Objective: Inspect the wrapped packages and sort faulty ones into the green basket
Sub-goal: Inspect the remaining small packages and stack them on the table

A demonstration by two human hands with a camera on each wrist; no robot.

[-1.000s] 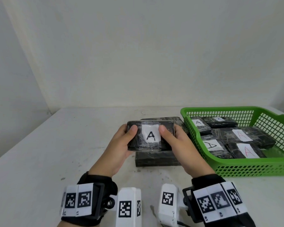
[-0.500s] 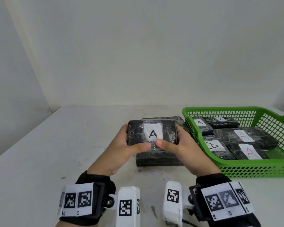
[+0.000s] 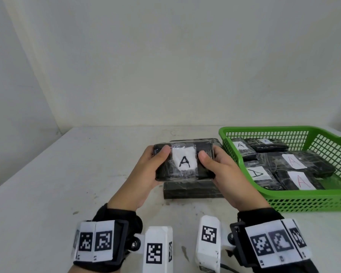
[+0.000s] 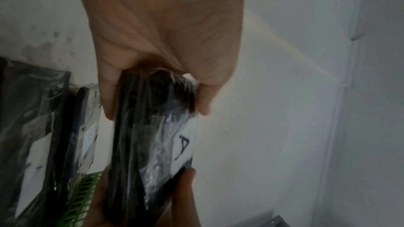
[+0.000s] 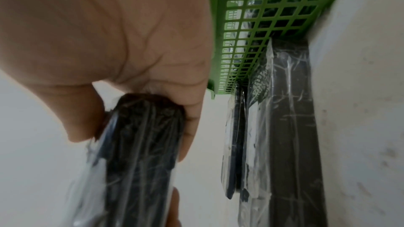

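At the centre of the head view, the left hand grips the left end of the package, thumb curled on its top face. The package is held above the stack on the table, its long axis going left to right, label "A" facing up. The right hand grips the right end in the same way. The basket lies to the right, nearer to the right hand.

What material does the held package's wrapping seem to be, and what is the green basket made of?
The held package, gripped by the left hand and right hand, looks wrapped in thin clear plastic film: glossy, wrinkled, with white glare streaks over a dark core of unclear material. Its label seems to be matte white paper. The green basket looks like moulded plastic with a lattice wall.
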